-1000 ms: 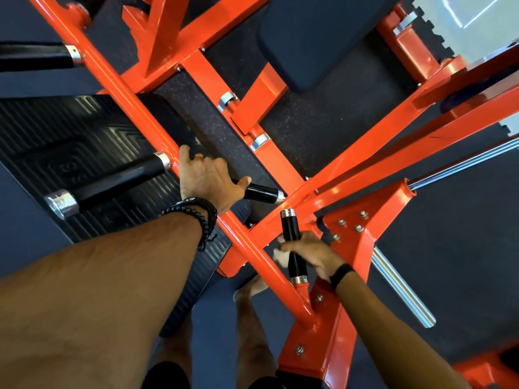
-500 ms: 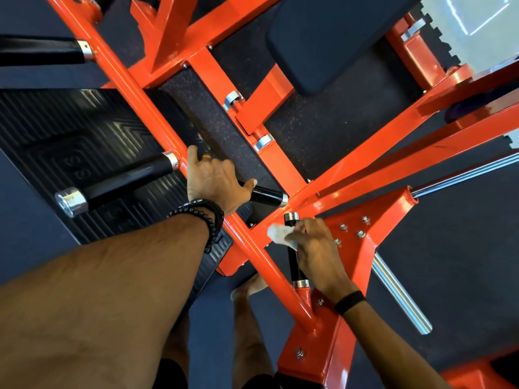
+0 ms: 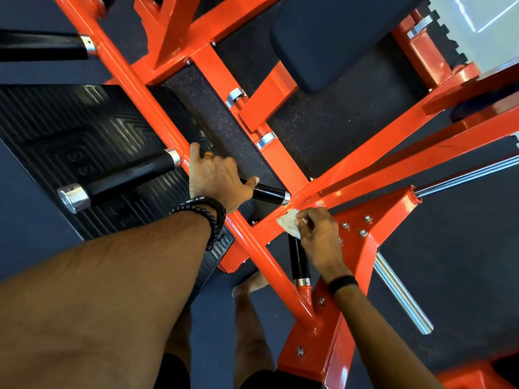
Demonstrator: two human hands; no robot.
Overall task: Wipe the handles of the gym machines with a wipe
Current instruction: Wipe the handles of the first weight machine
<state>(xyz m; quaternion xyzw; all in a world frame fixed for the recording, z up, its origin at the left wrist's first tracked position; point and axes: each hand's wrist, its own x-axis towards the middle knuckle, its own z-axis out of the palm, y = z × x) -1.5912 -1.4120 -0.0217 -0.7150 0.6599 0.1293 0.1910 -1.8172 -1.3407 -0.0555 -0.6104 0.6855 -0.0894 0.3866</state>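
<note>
Dark rubber flooring (image 3: pixel 463 276) lies under an orange machine frame (image 3: pixel 134 80), with a ribbed black footplate (image 3: pixel 84 141) to the left and a dark seat pad (image 3: pixel 337 37) at top.

Right hand (image 3: pixel 320 237): fingers curled, pinching a white wipe (image 3: pixel 289 224) against the upper end of a short black handle (image 3: pixel 298 259). This handle's long axis runs nearly straight toward the viewer, from the wipe down to a chrome collar (image 3: pixel 302 282) where it joins the frame. The unwiped length lies directly below the fingers, so the coming stroke, in my judgement, would travel down that axis.

Left hand (image 3: pixel 222 178): fingers wrapped around a second black handle (image 3: pixel 266 193), thumb extended along it. It lies across the view, its chrome end close to the wipe. The right hand is nearer the handle being cleaned.

Obstructions: an orange diagonal tube (image 3: pixel 269 265) runs just beside the handle on its left, and a bolted orange bracket (image 3: pixel 362 234) stands close on its right, leaving narrow clearance. A third black handle (image 3: pixel 126 178) with a chrome cap sits well apart to the left.
</note>
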